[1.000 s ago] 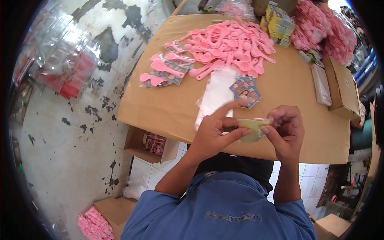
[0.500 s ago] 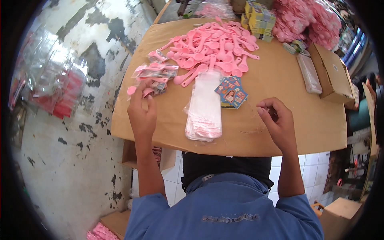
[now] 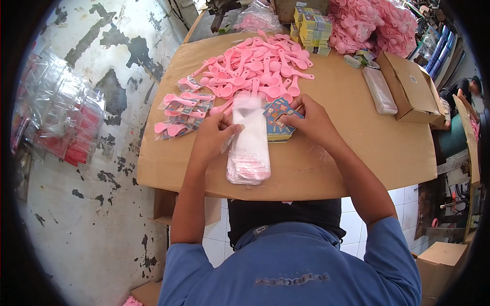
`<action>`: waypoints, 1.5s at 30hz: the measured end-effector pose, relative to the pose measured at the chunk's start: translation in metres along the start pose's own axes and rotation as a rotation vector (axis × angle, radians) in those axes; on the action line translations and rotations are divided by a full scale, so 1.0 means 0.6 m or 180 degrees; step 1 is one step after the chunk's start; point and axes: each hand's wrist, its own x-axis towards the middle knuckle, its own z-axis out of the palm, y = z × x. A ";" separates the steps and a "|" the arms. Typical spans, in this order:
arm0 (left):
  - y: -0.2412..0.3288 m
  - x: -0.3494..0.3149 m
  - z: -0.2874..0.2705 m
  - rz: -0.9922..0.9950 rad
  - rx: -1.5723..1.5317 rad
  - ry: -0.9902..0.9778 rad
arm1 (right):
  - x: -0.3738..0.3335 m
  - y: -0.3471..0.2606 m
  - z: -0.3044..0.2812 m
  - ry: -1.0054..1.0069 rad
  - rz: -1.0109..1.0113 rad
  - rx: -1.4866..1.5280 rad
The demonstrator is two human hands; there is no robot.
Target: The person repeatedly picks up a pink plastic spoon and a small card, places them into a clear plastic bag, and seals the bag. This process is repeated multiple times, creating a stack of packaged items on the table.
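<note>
My left hand [image 3: 212, 136] is at the left edge of a stack of clear plastic bags [image 3: 248, 153], thumb and fingers closed on the edge of a bag. To the right of the stack, my right hand [image 3: 315, 122] pinches a blue printed card [image 3: 278, 109] at the top of a small card pile [image 3: 278, 136]. Beyond the bags spreads a heap of pink plastic measuring spoons [image 3: 265, 66]. On the left lie several small packets [image 3: 179, 109], each with pink spoons and a card inside clear plastic.
Bundled yellow cards [image 3: 315, 30] stand at the back, beside big bags of pink spoons [image 3: 367, 25]. A cardboard box [image 3: 411, 92] and a clear plastic pack [image 3: 380, 92] occupy the right side. Plastic bags [image 3: 66, 107] hang on the left wall. Another person [image 3: 462, 94] is at far right.
My left hand has left the packets and moved right to the bags. My right hand has moved up and left from the bare table to the cards and taken hold of one.
</note>
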 end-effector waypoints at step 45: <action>0.117 -0.105 0.150 0.0411 -0.3556 0.0714 | -0.156 -0.057 0.004 -0.0281 0.0247 0.2200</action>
